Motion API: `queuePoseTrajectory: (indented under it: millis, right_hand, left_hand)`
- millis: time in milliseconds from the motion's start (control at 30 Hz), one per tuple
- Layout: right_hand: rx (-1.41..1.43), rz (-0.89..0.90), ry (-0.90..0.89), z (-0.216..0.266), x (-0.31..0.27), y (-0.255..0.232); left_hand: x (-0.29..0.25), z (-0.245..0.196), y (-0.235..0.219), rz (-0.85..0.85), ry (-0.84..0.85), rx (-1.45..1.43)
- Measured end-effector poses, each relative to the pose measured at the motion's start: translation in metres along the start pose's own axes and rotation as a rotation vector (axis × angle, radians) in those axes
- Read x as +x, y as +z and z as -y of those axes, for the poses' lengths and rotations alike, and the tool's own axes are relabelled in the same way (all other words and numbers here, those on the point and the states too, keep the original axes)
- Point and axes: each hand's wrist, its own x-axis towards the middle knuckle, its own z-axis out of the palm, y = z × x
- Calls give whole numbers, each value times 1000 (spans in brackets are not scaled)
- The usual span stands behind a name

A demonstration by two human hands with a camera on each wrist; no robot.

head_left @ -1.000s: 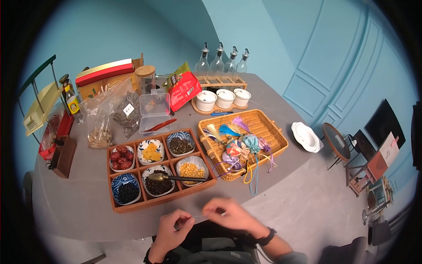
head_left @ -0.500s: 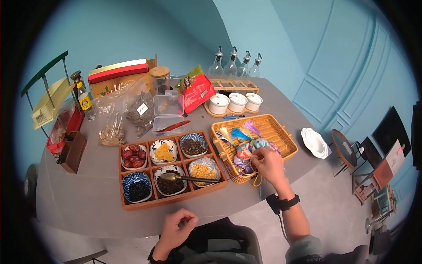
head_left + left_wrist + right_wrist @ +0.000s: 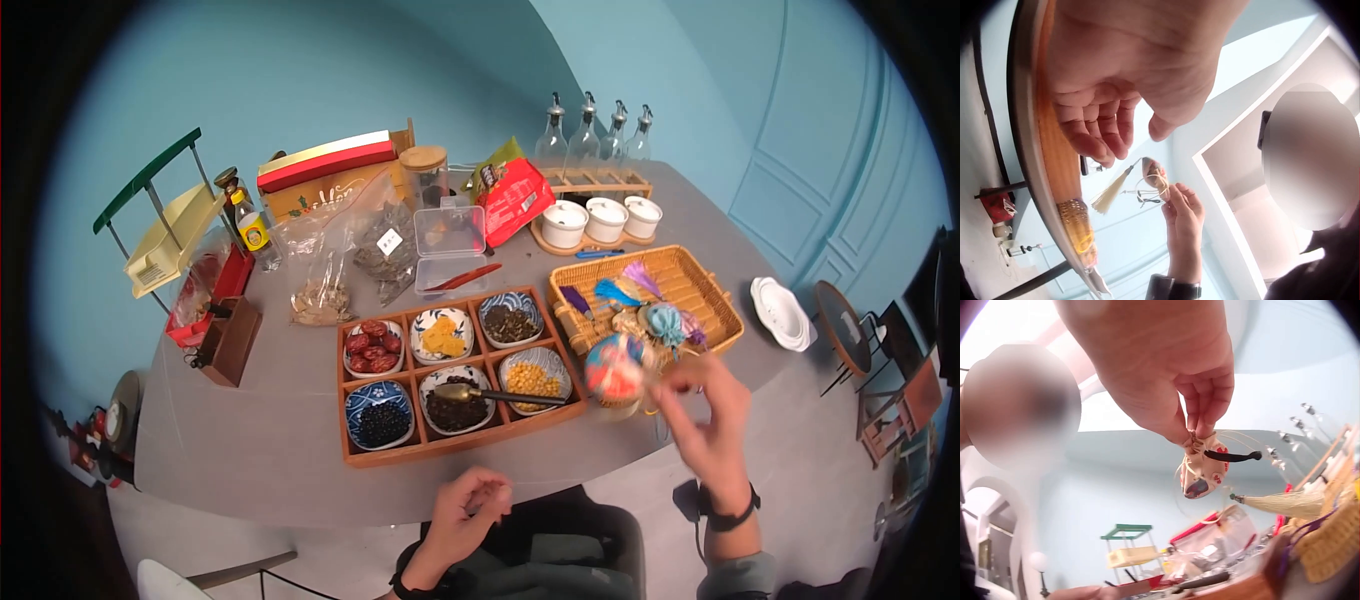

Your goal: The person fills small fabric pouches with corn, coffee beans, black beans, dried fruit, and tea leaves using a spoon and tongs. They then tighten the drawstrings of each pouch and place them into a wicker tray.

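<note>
My right hand pinches the gathered neck of a floral drawstring sachet between thumb and fingertips. The sachet hangs in the air by the near left corner of the wicker basket. In the right wrist view its cream tassel, thin cords and a dark strip show. A light-blue sachet and several coloured tassels stay in the basket. My left hand hovers at the table's front edge, fingers loosely curled and holding nothing.
A divided wooden tray of small bowls stands in front, with a scoop lying across two of them. Behind are plastic bags, a clear box and white lidded pots. A white dish sits at the right edge.
My right hand went from beside the left hand to the basket, took hold of the floral sachet and lifted it out toward me. The left hand stayed near the table edge. The head view shifted.
</note>
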Motion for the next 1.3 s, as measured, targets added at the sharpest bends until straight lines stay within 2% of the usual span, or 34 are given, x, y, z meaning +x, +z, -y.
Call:
queuePoseTrajectory:
  millis: [33, 67, 100, 133, 167, 233, 267, 300, 333, 367, 400, 433, 467, 500, 533, 600, 633, 700, 767, 867, 967, 1000, 1033, 1067, 1133, 1300]
  right_hand:
    - [-4, 43, -127, 17, -5, -4]
    - [-3, 131, -237, 27, -15, -8]
    - [55, 233, -395, 37, -18, -11]
    - [109, 335, -440, 50, -20, -9]
    - [217, 450, -541, 54, -22, -6]
    - [242, 564, -584, 69, -25, 9]
    - [250, 563, -582, 68, -26, 14]
    - [275, 626, -613, 64, -30, 23]
    - [302, 692, -643, 61, -34, 32]
    - [320, 698, -633, 60, -37, 41]
    - [363, 581, -522, 59, -38, 49]
    - [400, 464, -412, 58, -39, 57]
    - [385, 377, -330, 57, -40, 62]
    - [398, 383, -323, 57, -45, 67]
    - [453, 275, -204, 55, -51, 71]
    - [530, 122, -35, 51, -67, 77]
    - [532, 123, -33, 50, -71, 79]
    - [543, 276, -36, 48, -77, 80]
    - [591, 307, -8, 54, -79, 86]
    - [584, 456, 219, 68, -71, 85]
    - [621, 501, 233, 62, -76, 91]
    - [624, 502, 232, 60, -78, 94]
    - [599, 461, 155, 57, -80, 98]
    - [571, 421, 81, 55, -82, 99]
    - [538, 408, 64, 57, -81, 99]
    - [479, 401, 57, 57, -85, 101]
  left_hand:
    - [-3, -7, 1, 24, -54, -181]
    - [-5, -12, 1, 23, -69, -172]
    - [-5, -17, 1, 19, -111, -359]
    - [-4, -23, 0, 13, -144, -546]
    - [-6, -30, -4, 9, -147, -537]
    - [-15, -43, -17, 274, -182, -447]
    - [-19, -40, -23, 345, -168, -353]
    - [-24, -42, -26, 337, -177, -351]
    - [-28, -44, -29, 343, -178, -96]
    - [-35, -45, -30, 347, -184, 157]
    - [-41, -39, -28, 212, -120, 73]
    - [-44, -34, -26, 204, -136, 73]
    - [-46, -30, -25, 68, -95, 5]
    - [-46, -27, -25, -68, -50, -60]
    - [-43, -25, -26, -70, 43, -83]
    - [-41, -25, -21, -127, 72, -106]
    - [-41, -25, -20, -174, 108, -131]
    - [-42, -22, -18, -193, 113, -105]
    - [-44, -15, -18, -204, 118, -81]
    - [-41, -10, -20, -187, 218, 9]
    - [-42, -20, -23, -208, 189, 157]
    - [-41, -24, -23, -215, 228, 269]
    - [-40, -29, -23, -220, 266, 380]
    - [-41, -34, -23, -219, 263, 379]
    - [-42, -42, -22, -246, 243, 506]
    - [-43, -41, -22, -281, 279, 519]
